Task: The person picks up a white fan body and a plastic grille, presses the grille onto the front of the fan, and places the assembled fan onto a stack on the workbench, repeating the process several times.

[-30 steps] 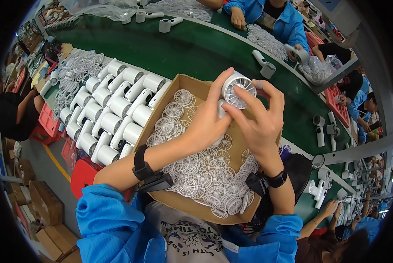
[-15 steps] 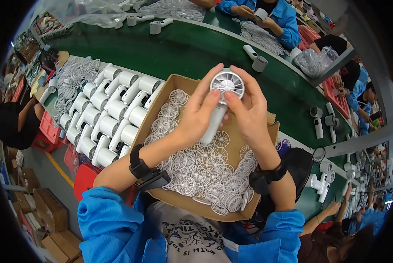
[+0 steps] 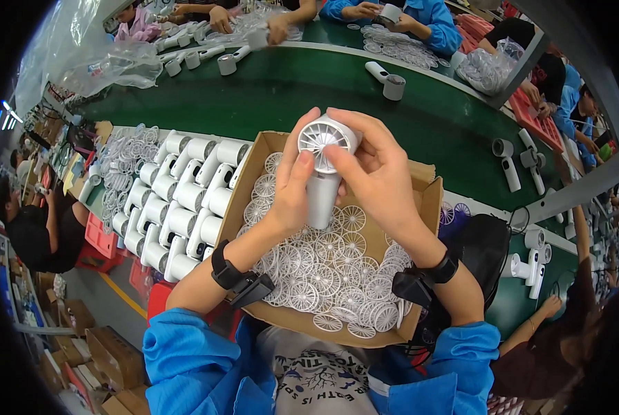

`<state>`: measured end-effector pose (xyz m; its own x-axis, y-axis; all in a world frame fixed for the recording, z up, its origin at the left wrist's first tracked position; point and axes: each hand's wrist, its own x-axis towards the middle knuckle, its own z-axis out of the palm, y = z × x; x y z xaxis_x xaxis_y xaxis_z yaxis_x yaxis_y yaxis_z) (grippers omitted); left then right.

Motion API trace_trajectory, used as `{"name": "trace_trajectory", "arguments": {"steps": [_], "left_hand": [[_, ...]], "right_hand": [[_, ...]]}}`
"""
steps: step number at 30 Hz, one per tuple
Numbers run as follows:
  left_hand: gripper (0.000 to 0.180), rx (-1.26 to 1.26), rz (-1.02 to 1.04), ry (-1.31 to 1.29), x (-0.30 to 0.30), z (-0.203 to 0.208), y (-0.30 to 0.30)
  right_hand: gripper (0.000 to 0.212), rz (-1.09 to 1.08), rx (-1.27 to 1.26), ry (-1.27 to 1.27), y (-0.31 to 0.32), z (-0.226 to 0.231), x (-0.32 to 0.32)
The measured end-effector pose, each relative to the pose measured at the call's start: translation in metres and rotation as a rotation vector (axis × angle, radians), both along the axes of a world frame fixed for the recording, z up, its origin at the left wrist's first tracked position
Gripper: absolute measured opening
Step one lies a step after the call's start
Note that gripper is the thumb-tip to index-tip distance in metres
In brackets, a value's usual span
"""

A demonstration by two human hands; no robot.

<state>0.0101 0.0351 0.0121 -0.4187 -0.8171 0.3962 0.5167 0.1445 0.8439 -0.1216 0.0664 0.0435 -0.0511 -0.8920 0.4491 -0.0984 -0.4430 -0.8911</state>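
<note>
Between my two hands is a white handheld fan point(image 3: 321, 200), its round head toward me and its handle pointing down. A spoked white grille point(image 3: 315, 135) sits on the front of the head. My left hand point(image 3: 294, 180) wraps the head's left side, thumb at the lower rim. My right hand point(image 3: 375, 166) grips the right side, its thumb pressed on the grille near the centre. Below the fan stands an open cardboard box point(image 3: 430, 207) with many loose round grilles point(image 3: 309, 287) in it.
Left of the box, white fan bodies point(image 3: 181, 221) lie in rows, with a heap of white rings point(image 3: 126, 155) beyond. A green conveyor belt point(image 3: 254, 90) crosses behind, carrying several fans point(image 3: 393, 87). A black bag point(image 3: 482, 266) rests right of the box. Co-workers point(image 3: 420, 21) sit across.
My hands and the fan have shifted left, and the fan's head has turned toward the left. My right thumb now presses nearer the grille's centre. Across the belt, another person's hand has come to a fan.
</note>
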Motion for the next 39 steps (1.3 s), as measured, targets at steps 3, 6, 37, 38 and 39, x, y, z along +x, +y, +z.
{"name": "trace_trajectory", "arguments": {"steps": [3, 6, 37, 38, 39], "left_hand": [[0.056, 0.047, 0.079, -0.016, -0.004, -0.005, -0.003], [0.056, 0.026, 0.082, -0.021, -0.007, -0.012, -0.010], [0.064, -0.660, 0.409, -0.857, 0.036, 0.075, 0.029], [0.064, -0.631, 0.452, -0.878, 0.050, 0.079, 0.034], [0.065, -0.710, 0.557, -0.839, 0.063, 0.083, 0.039]], "right_hand": [[0.045, -0.073, -0.157, 0.175, -0.004, -0.007, 0.002], [0.050, -0.108, -0.137, 0.196, -0.004, -0.011, 0.004], [0.048, -0.010, 0.049, -0.343, 0.019, 0.022, 0.010], [0.048, 0.041, 0.065, -0.343, 0.023, 0.030, 0.019], [0.052, 0.090, 0.022, -0.212, 0.025, 0.036, 0.028]]}}
